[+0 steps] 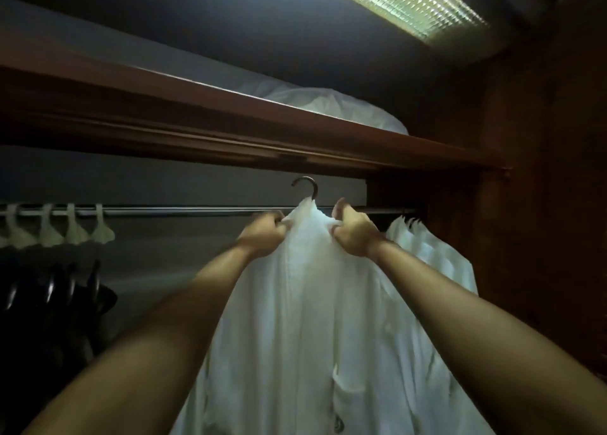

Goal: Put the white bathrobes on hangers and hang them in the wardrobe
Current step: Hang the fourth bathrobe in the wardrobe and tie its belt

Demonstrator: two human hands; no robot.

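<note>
A white bathrobe [305,303] hangs from a hanger whose dark hook [307,185] pokes up above the collar, just above the metal wardrobe rail [197,210]. I cannot tell whether the hook touches the rail. My left hand [262,234] grips the robe's left shoulder near the collar. My right hand [353,229] grips the right shoulder, thumb raised. More white robes [427,247] hang on the rail further right.
Several empty white hangers [52,231] hang on the rail at the left, with dark objects [56,300] below them. A wooden shelf [230,113] runs above the rail and carries a white bundle [328,106]. A ceiling light [404,4] glows overhead. The wardrobe's wooden side wall [542,205] stands at the right.
</note>
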